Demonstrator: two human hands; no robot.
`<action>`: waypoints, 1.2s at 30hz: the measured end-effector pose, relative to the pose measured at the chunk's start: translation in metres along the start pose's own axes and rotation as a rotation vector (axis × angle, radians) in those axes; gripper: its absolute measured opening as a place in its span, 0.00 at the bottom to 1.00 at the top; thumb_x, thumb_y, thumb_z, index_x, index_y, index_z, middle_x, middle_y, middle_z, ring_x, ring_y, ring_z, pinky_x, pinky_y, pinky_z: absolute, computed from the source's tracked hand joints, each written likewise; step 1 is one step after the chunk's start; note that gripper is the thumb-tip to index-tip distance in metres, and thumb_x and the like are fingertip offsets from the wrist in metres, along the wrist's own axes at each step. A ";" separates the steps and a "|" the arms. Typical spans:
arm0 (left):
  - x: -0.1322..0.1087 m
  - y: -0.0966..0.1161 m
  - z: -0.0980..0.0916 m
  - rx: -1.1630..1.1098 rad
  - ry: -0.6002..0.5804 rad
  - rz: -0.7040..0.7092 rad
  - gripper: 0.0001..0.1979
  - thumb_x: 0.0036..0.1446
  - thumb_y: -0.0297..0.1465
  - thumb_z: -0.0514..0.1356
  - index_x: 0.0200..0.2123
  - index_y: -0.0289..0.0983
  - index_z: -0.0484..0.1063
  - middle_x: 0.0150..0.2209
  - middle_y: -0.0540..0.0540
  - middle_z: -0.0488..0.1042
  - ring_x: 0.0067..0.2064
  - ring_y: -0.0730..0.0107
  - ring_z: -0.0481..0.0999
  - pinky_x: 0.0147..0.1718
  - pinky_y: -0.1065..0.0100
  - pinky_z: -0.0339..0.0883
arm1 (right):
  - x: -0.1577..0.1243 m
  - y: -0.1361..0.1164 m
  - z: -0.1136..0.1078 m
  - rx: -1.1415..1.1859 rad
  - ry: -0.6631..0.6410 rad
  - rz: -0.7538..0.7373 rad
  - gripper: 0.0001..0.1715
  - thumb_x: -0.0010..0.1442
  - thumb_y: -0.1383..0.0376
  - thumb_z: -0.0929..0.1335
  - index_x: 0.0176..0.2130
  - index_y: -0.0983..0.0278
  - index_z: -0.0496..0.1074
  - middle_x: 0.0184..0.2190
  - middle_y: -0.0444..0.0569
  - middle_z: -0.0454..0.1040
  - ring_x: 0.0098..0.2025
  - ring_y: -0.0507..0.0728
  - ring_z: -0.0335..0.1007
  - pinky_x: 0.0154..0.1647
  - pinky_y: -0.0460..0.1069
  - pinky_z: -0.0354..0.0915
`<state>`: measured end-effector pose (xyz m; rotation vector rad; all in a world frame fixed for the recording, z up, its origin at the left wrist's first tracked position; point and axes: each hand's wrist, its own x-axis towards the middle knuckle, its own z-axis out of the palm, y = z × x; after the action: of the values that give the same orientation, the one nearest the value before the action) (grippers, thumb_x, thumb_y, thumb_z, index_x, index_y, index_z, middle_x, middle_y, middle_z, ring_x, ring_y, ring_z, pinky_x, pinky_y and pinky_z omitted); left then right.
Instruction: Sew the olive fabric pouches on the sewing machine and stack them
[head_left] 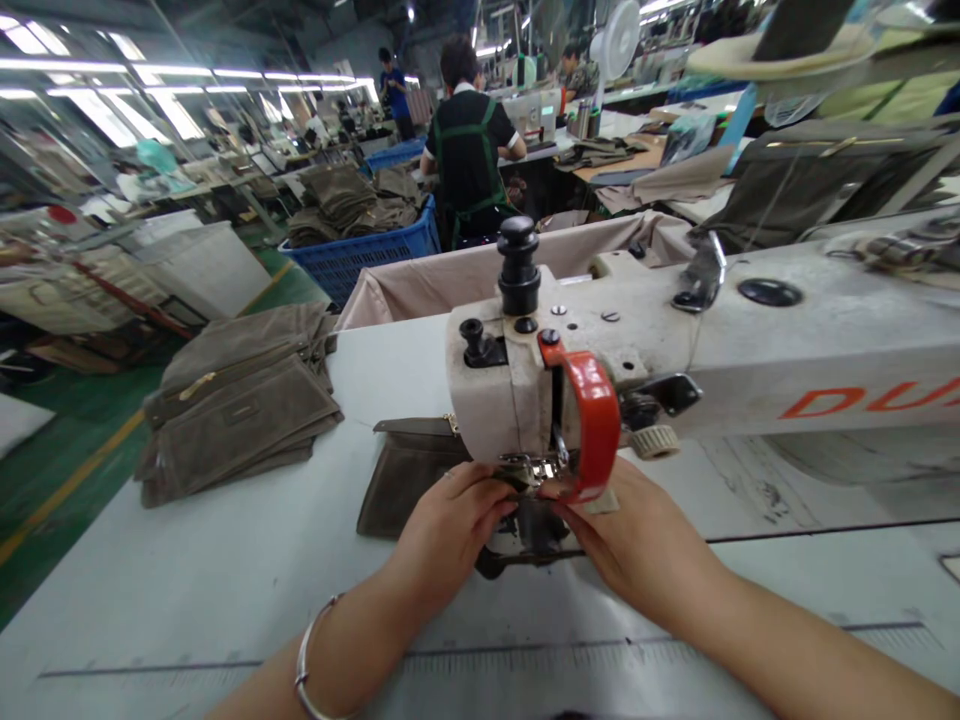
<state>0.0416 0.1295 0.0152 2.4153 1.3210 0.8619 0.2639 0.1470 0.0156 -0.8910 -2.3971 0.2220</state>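
A brown fabric piece with a zipper [412, 465] lies under the head of a white sewing machine [495, 400], partly hidden behind it. My left hand [457, 515] is closed on its near edge, just left of the presser foot [541, 470], with thumb and fingers pinched together. My right hand [626, 525] is on the other side of the foot. Its fingertips press together at the fabric's edge, partly covered by the red finger guard [596, 420]. Between the two hands, the dark machine bed plate [540, 525] shows.
A stack of brown zippered fabric pieces [240, 410] lies on the white table [225, 570] at left. Behind the machine hangs a pink cloth-lined bin [427, 285]. A blue crate [360, 250] holds more brown pieces. A co-worker [469, 150] sits beyond, facing away.
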 end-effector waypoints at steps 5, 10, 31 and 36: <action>0.001 -0.002 0.001 -0.007 -0.026 0.035 0.10 0.66 0.29 0.52 0.42 0.35 0.73 0.44 0.43 0.74 0.47 0.64 0.73 0.48 0.61 0.71 | -0.002 0.003 0.003 -0.053 -0.030 -0.028 0.12 0.64 0.73 0.62 0.44 0.65 0.72 0.52 0.54 0.68 0.51 0.65 0.63 0.50 0.62 0.62; 0.001 0.000 -0.001 -0.003 -0.055 0.038 0.11 0.66 0.29 0.51 0.42 0.35 0.73 0.43 0.44 0.74 0.48 0.64 0.72 0.49 0.60 0.70 | -0.002 0.004 0.000 -0.104 -0.063 -0.028 0.11 0.63 0.73 0.62 0.38 0.65 0.73 0.55 0.53 0.66 0.53 0.66 0.61 0.53 0.63 0.59; -0.010 0.008 0.006 0.180 0.096 0.096 0.11 0.60 0.26 0.56 0.47 0.32 0.66 0.46 0.41 0.72 0.48 0.63 0.71 0.49 0.60 0.69 | -0.048 0.032 -0.047 -0.269 -0.034 0.150 0.15 0.64 0.61 0.65 0.49 0.65 0.67 0.47 0.53 0.68 0.48 0.64 0.62 0.49 0.61 0.57; -0.003 0.005 0.004 0.185 0.052 0.191 0.14 0.66 0.23 0.48 0.50 0.35 0.67 0.48 0.43 0.73 0.50 0.69 0.72 0.52 0.64 0.69 | -0.023 -0.009 -0.013 0.021 -0.132 -0.164 0.15 0.66 0.68 0.62 0.52 0.64 0.66 0.51 0.46 0.69 0.52 0.56 0.62 0.58 0.55 0.53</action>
<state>0.0463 0.1249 0.0133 2.7156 1.2531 0.8917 0.2807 0.1252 0.0193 -0.6847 -2.5702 0.2484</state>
